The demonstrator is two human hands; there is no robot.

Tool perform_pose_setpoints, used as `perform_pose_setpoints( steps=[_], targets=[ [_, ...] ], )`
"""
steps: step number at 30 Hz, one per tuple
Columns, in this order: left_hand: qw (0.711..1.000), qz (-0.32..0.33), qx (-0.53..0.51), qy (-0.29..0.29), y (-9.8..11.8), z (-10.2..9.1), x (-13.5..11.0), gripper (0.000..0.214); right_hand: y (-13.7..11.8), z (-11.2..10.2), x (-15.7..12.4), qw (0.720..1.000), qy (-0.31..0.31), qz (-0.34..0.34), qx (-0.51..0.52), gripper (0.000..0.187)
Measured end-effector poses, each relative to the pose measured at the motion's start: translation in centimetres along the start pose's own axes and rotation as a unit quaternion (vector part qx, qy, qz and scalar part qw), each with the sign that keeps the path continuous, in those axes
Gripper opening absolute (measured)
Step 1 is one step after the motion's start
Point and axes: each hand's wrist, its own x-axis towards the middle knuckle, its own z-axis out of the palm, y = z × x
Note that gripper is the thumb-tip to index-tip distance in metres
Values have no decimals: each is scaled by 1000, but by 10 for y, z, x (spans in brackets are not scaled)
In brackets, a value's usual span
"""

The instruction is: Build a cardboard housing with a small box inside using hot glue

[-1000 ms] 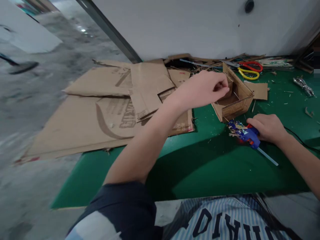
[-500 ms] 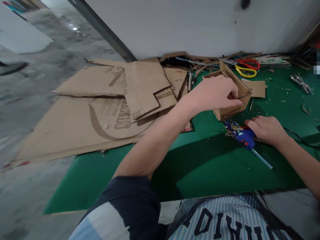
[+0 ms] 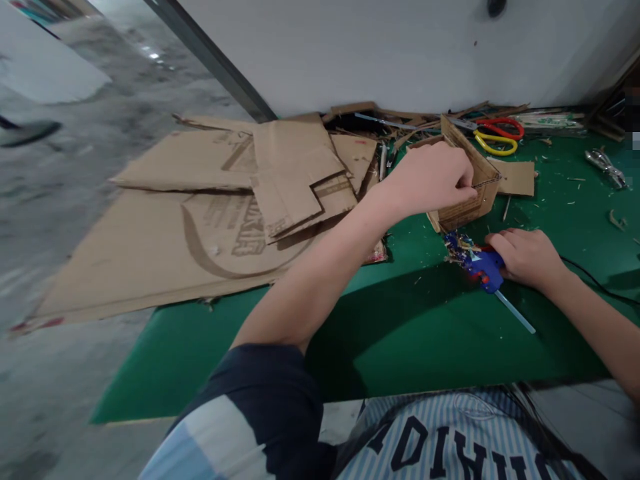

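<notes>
My left hand (image 3: 437, 179) is closed over a small open cardboard box (image 3: 467, 210), with thumb and fingers pinched at its wall; the hand hides part of the box. My right hand (image 3: 527, 257) is wrapped around a blue hot glue gun (image 3: 485, 268). Its nozzle end is crusted with bits of debris and points toward the lower edge of the box, very close to it. I cannot tell whether they touch. A clear glue stick (image 3: 517, 312) sticks out of the gun's rear.
Large cardboard sheets (image 3: 155, 247) cover the left of the green table (image 3: 410, 347). Scissors (image 3: 500, 137) with red and yellow handles and cardboard scraps lie along the wall. A small cardboard piece (image 3: 517, 177) and a clear plastic bundle (image 3: 605, 167) are at right. A cord (image 3: 595, 280) runs rightward.
The glue gun has moved slightly left and up, closer to the box's lower edge. My left hand stays at the box and has shifted slightly left and up. The view has shifted slightly.
</notes>
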Motion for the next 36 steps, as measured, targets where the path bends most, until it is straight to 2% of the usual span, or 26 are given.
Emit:
perform_pose_setpoints(
  steps=[8,13,22,28,36],
  targets=[
    [999,1,-13,-30,-5,-3,1,28,4,15,8,995,-57,52,59,23],
    [999,8,-13,-33,-5,-1,1,27,5,10,1,997,-53,47,39,19],
    [1000,8,-5,-9,-5,3,-1,26,-1,1,-2,993,-96,63,-3,18],
    [1000,-5,-5,-18,-3,1,-1,26,-1,2,2,997,-76,27,3,21],
    [1000,-9,-2,-22,-2,2,0,29,-3,2,3,993,-105,53,6,25]
  ],
)
